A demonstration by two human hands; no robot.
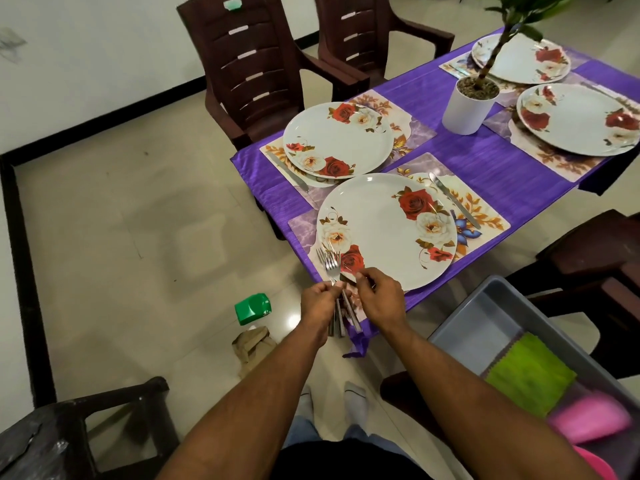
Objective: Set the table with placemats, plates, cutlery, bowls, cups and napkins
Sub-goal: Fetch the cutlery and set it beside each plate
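Both my hands meet at the near edge of the nearest plate (386,232). My left hand (317,301) has its grip curled round a bunch of forks (332,268), tines up over the plate's rim. My right hand (379,292) pinches one fork from the bunch. Beyond the plate a knife (453,199) lies on the placemat (485,216), on the purple table (491,164).

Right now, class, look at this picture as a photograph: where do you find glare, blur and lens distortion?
In the head view: glare shows on the floor tiles near the green object; the pink item in the grey bin is blurred; the wide-angle lens bends the black floor border and splays the chairs outward; the nearest plate is sharp.
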